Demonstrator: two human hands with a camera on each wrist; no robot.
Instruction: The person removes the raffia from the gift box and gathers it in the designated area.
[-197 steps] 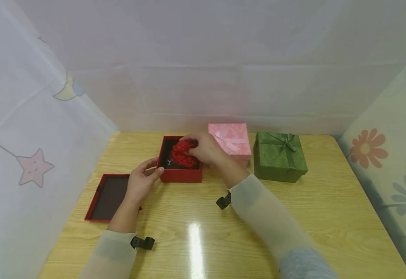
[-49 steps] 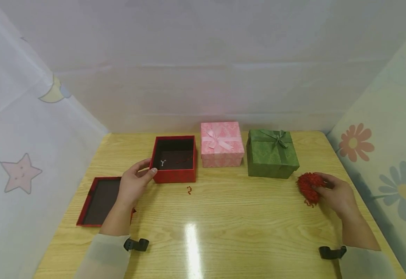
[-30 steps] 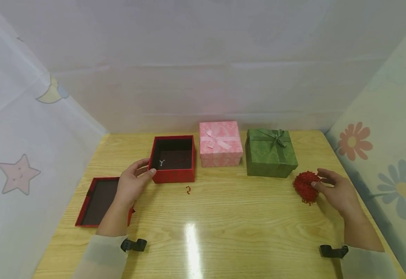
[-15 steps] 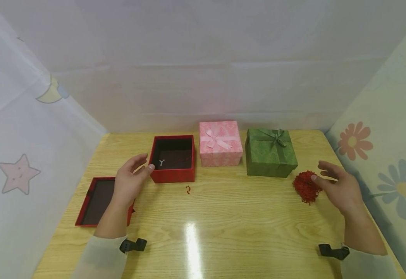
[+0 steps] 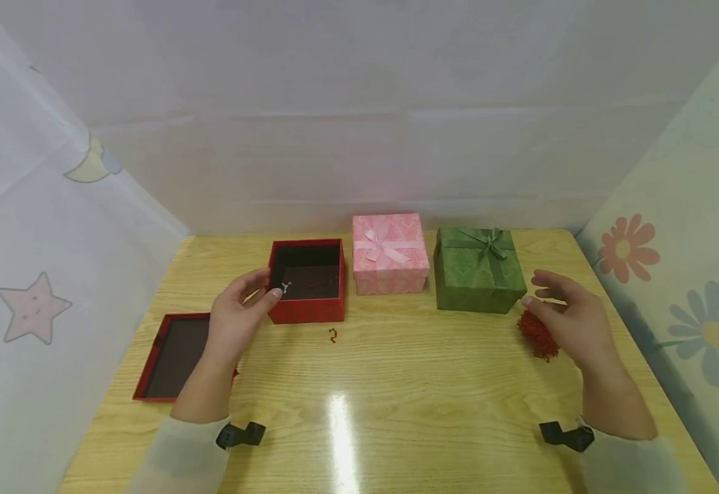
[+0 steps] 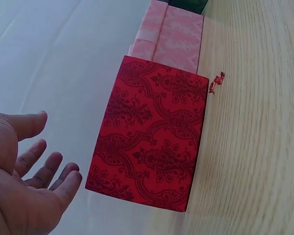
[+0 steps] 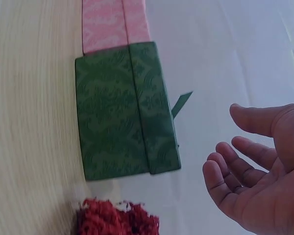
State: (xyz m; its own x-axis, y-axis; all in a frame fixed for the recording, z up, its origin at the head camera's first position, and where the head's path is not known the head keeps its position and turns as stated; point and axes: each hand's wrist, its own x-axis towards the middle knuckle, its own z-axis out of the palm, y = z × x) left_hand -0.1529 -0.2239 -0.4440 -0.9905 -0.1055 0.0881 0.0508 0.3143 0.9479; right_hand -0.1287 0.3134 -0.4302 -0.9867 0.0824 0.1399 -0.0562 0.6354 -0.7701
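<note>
An uncovered red gift box (image 5: 307, 312) stands at the table's back left, a small white forked piece and some red bits on its dark floor. Beside its left wall is my left hand (image 5: 240, 317), fingers loosely bent; the left wrist view shows a gap between them and the box. On the right lies a clump of crinkled red paper shreds (image 5: 536, 337). Over it hovers my right hand (image 5: 575, 321), fingers loose and holding nothing, close to the front right corner of the green gift box (image 5: 479, 274). In the right wrist view the clump is at the lower edge.
The red lid (image 5: 177, 353) lies inside up at the left, partly behind my left forearm. Between the red and green boxes stands a lidded pink gift box (image 5: 390, 257). One red paper scrap (image 5: 333, 335) lies before the red box. Fabric walls enclose the table (image 5: 409, 384).
My right hand has lifted the red shreds from the red box, set them at the right and let go, then moved up and left. My left hand has let go of the box.
</note>
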